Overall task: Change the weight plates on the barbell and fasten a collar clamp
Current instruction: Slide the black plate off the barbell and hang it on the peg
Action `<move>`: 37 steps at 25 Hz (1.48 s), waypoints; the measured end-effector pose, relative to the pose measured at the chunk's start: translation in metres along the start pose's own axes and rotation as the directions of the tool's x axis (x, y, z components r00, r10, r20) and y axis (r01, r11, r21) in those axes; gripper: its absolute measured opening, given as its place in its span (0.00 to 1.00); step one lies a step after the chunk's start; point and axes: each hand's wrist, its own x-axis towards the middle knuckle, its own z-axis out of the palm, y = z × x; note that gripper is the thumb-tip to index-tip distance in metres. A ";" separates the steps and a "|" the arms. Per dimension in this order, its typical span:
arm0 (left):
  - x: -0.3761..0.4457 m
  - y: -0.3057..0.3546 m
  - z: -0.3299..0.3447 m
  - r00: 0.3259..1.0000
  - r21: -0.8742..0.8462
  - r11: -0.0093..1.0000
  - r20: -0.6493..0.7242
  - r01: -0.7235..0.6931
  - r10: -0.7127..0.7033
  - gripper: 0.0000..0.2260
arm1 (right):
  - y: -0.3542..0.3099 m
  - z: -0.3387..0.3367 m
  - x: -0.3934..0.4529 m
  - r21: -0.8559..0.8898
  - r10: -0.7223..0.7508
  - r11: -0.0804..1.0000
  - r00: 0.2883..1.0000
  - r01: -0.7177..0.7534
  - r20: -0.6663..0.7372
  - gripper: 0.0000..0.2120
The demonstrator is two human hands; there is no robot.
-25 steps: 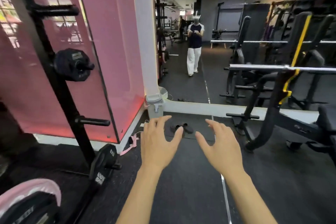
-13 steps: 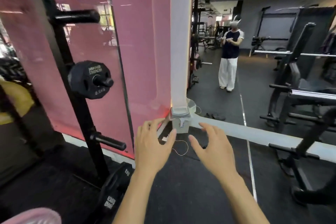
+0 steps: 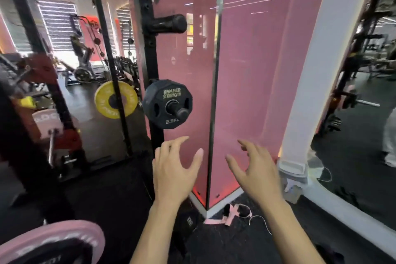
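Pink-walled gym, black plate (image 3: 167, 104) on rack peg (image 3: 181, 112), both hands' fingers (image 3: 171, 146) apart, empty.

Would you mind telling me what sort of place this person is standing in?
Almost certainly a gym: a small black 2.5 kg plate hangs on a storage peg of a black rack upright, and a yellow plate sits further back.
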 end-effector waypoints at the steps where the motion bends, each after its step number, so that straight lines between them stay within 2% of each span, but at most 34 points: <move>1: 0.005 -0.003 0.004 0.999 0.019 0.999 -0.024 0.027 -0.026 0.22 | 0.002 0.010 0.014 0.017 -0.031 0.999 0.999 0.030 0.019 0.25; 4: 0.025 -0.018 0.015 0.993 0.062 0.994 -0.086 0.087 -0.081 0.21 | 0.005 0.044 0.052 0.061 -0.099 0.994 0.993 0.096 0.057 0.25; 10: 0.083 -0.065 0.026 0.979 0.128 0.979 -0.146 0.162 -0.143 0.22 | 0.009 0.104 0.117 0.128 -0.080 0.989 0.995 0.073 0.051 0.25; 16: 0.151 -0.089 0.032 0.972 0.156 0.976 -0.206 0.149 -0.115 0.20 | 0.006 0.140 0.173 0.148 -0.095 0.985 0.995 0.089 0.039 0.25; 20: 0.165 -0.101 0.043 0.967 0.199 0.967 -0.231 0.159 -0.112 0.20 | 0.009 0.166 0.198 0.181 -0.118 0.977 0.993 0.111 0.030 0.24; 26: 0.180 -0.115 0.051 0.920 0.248 0.928 -0.344 0.279 -0.185 0.21 | 0.016 0.202 0.232 0.263 -0.184 0.952 0.980 0.159 0.073 0.26; 31: 0.193 -0.119 0.058 0.908 0.291 0.896 -0.353 0.336 -0.226 0.23 | 0.021 0.218 0.255 0.289 -0.213 0.942 0.970 0.171 0.120 0.26; 37: 0.202 -0.120 0.063 0.912 0.329 0.884 -0.351 0.332 -0.212 0.22 | 0.015 0.233 0.269 0.345 -0.238 0.923 0.958 0.172 0.159 0.24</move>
